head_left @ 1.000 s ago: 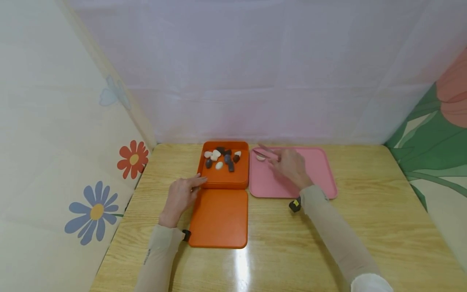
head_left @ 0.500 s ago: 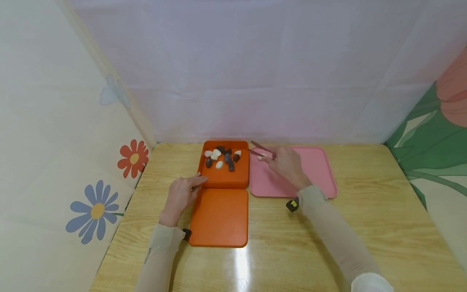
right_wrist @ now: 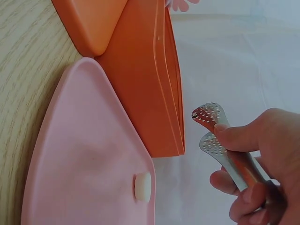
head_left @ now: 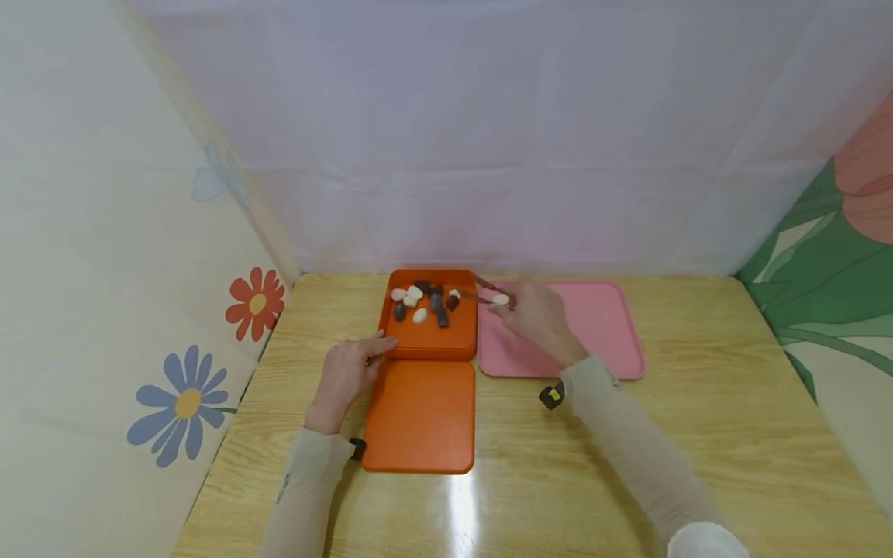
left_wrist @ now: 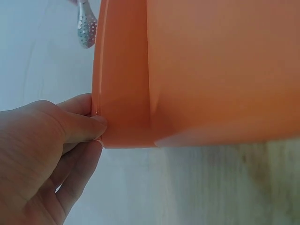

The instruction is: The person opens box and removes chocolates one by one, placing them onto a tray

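Note:
My left hand [head_left: 345,376] pinches the near left corner of the rim of an orange box [head_left: 422,339]; the left wrist view shows the thumb and fingers on that edge. Inside the box lie several white and dark pebble-like pieces [head_left: 409,298]. My right hand [head_left: 537,318] holds metal tongs [right_wrist: 214,144] with perforated tips, spread slightly apart with nothing between them. In the head view the tips overlap the box's right side. One white piece [right_wrist: 143,187] lies on the pink tray [head_left: 593,341], near its far left corner, below the tongs.
A flat orange lid [head_left: 418,418] lies against the near side of the box. The pink tray stands right beside the box. All sit on a wooden table [head_left: 544,480], with a pale cloth wall [head_left: 488,155] close behind.
My right hand has moved left with the tongs, their tips passing from over the pink tray to over the box's right edge. The left hand stays where it was.

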A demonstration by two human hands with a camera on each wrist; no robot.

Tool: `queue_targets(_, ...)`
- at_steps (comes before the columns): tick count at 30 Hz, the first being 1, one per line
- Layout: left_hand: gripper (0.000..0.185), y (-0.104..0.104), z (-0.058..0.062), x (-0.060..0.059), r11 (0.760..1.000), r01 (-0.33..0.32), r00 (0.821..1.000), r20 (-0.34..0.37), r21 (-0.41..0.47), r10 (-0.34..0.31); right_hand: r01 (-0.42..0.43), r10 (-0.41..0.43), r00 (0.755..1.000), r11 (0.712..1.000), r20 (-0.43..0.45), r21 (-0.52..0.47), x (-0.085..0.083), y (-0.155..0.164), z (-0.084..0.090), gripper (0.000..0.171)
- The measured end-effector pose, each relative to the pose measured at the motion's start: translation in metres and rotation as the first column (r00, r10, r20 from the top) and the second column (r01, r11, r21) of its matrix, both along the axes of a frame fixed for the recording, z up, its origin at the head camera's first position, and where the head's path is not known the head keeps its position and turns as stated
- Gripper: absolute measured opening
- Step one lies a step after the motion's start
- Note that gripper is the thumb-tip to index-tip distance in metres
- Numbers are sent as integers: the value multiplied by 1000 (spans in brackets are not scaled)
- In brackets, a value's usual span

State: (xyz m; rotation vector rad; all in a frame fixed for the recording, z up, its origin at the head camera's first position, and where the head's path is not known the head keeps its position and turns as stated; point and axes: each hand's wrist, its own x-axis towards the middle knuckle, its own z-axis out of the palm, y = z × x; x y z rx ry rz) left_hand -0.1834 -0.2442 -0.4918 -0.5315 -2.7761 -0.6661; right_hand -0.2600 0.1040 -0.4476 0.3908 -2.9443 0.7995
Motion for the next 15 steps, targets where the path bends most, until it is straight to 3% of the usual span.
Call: queue_targets(15, 36, 0, -1, -1, 1000, -11, 1000, 7, -23, 11, -50, 50, 999, 999, -13, -1, 4, -8, -5, 30)
